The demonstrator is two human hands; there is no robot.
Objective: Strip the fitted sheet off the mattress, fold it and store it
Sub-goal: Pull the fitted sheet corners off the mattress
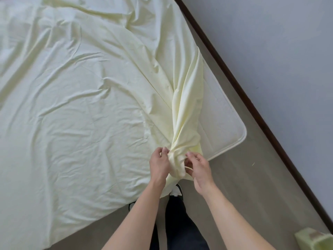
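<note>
Both hands, left (159, 164) and right (199, 168), pinching bunched fitted sheet (81, 105) corner; bared mattress (228, 127) corner beside; green box (314, 239) on floor (252, 186).

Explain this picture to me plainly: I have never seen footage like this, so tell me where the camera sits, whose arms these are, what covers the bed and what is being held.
There is no machine here. The camera is worn on a person's head and looks down, so the two bare arms reaching in from the bottom are that person's own. The left hand and the right hand both grip a bunched corner of the pale yellow fitted sheet. The sheet lies loose and wrinkled over the bed. At that corner it has come off, baring the white mattress. Below the hands you see the person's dark trouser legs, standing on a grey-brown floor. A dark skirting board runs along the wall.
</note>
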